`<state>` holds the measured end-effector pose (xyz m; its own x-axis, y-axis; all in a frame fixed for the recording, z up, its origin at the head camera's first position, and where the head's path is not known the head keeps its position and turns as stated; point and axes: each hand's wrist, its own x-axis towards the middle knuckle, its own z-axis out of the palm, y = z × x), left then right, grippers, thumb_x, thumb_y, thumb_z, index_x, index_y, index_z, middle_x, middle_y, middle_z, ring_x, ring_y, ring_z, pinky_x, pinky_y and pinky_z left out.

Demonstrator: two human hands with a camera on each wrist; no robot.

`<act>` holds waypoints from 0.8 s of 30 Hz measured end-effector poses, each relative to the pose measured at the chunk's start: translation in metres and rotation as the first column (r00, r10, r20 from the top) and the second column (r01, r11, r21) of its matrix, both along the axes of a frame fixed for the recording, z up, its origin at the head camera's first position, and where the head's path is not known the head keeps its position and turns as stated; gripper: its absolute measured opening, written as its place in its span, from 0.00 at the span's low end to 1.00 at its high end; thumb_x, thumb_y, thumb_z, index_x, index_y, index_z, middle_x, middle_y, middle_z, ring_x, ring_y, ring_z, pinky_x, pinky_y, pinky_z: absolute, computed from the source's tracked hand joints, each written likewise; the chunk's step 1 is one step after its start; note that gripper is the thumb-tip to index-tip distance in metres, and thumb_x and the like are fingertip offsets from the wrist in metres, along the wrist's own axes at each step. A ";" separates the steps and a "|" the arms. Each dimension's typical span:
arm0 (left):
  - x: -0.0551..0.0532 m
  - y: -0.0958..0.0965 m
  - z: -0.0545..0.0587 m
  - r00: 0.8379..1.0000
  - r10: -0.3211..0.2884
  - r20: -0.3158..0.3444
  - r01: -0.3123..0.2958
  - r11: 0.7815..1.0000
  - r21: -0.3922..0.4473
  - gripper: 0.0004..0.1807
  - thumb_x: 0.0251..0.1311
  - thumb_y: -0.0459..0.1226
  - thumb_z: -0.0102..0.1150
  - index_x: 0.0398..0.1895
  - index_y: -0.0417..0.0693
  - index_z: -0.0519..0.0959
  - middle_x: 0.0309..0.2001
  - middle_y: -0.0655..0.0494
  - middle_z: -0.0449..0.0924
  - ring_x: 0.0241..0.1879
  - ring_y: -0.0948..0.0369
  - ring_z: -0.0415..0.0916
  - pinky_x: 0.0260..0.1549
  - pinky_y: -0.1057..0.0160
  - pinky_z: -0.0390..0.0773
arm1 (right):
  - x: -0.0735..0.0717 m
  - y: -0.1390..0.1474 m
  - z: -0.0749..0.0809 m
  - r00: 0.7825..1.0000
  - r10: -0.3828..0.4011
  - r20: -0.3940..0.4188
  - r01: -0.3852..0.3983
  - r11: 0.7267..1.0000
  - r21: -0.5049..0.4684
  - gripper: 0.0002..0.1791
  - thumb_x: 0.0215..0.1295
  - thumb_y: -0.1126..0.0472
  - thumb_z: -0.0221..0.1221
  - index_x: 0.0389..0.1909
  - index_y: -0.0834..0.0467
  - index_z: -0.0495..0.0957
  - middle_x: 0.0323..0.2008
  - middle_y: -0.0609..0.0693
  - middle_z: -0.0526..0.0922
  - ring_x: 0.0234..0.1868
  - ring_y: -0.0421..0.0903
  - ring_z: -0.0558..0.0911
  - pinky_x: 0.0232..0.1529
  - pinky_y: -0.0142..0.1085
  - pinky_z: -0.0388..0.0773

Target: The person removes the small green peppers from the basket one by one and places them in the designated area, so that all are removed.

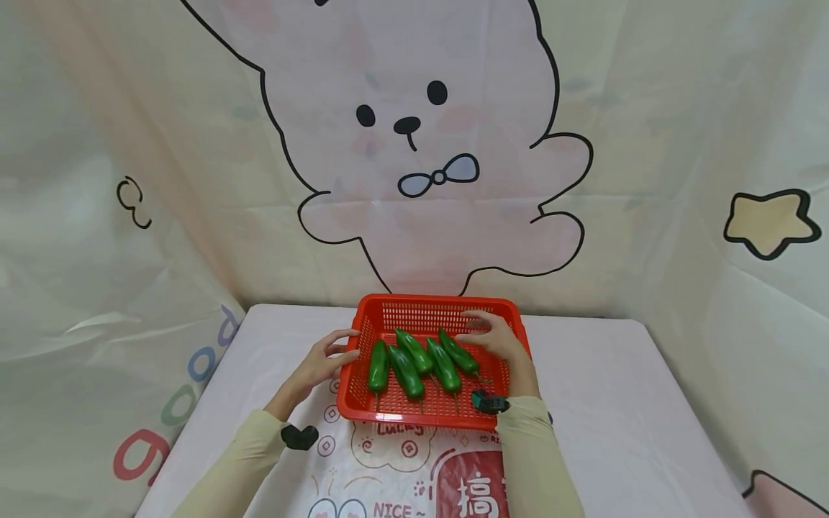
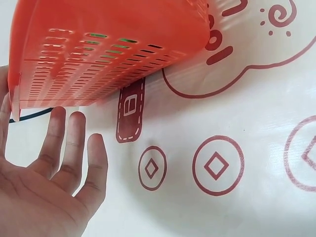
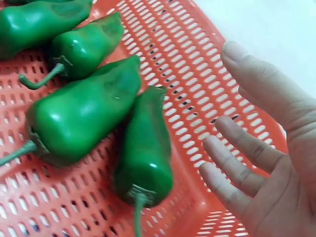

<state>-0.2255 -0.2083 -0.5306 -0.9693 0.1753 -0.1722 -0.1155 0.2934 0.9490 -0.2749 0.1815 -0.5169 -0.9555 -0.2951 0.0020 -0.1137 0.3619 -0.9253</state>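
Observation:
A red plastic basket [image 1: 424,416] with slotted walls holds several green peppers [image 1: 405,373] lying loosely side by side, stems mostly toward the near side. My left hand [image 1: 330,357] is at the basket's left end, its fingertips right by the rim. In the left wrist view, fairly straight fingers [image 2: 74,143] reach up beside the slotted wall, and the rim hides part of the hand. Over the basket's right part, my right hand [image 1: 492,337] has its fingers spread with nothing between them. The right wrist view shows that hand [image 3: 266,163] beside the nearest pepper [image 3: 144,153], apart from it.
The basket stands near the back of a white-covered table [image 1: 602,403]. A printed sheet [image 1: 388,482] with red lettering lies in front of it. Behind hangs a cloth backdrop [image 1: 421,237] with a cartoon bear. A dark wrist strap [image 1: 488,401] sits on the right forearm.

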 end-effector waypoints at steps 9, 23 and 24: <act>0.000 0.001 0.004 0.999 -0.035 -0.013 0.035 0.999 0.008 0.29 0.69 0.43 0.64 0.72 0.52 0.69 0.63 0.34 0.70 0.56 0.42 0.76 0.41 0.48 0.85 | -0.004 -0.002 -0.012 0.999 -0.016 0.050 0.011 0.994 0.113 0.30 0.60 0.59 0.74 0.62 0.64 0.78 0.58 0.63 0.79 0.58 0.61 0.77 0.49 0.52 0.79; 0.000 0.001 0.000 1.000 -0.005 -0.005 0.005 1.000 0.015 0.28 0.69 0.41 0.64 0.71 0.53 0.70 0.64 0.37 0.71 0.56 0.42 0.75 0.41 0.51 0.85 | -0.005 -0.007 -0.024 0.989 0.033 0.147 -0.050 0.992 0.115 0.33 0.60 0.60 0.74 0.65 0.64 0.75 0.59 0.64 0.78 0.58 0.63 0.77 0.51 0.51 0.81; 0.001 0.001 0.000 1.000 -0.004 -0.010 0.005 1.000 0.016 0.28 0.69 0.41 0.64 0.71 0.53 0.70 0.64 0.37 0.71 0.56 0.42 0.75 0.41 0.50 0.85 | -0.005 -0.007 -0.025 0.988 0.036 0.149 -0.053 0.992 0.114 0.33 0.60 0.61 0.74 0.65 0.64 0.76 0.59 0.64 0.78 0.58 0.62 0.77 0.51 0.51 0.81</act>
<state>-0.2245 -0.2073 -0.5304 -0.9701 0.1824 -0.1601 -0.1051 0.2788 0.9546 -0.2797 0.1742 -0.5416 -0.9288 -0.3274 -0.1737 0.0009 0.4667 -0.8844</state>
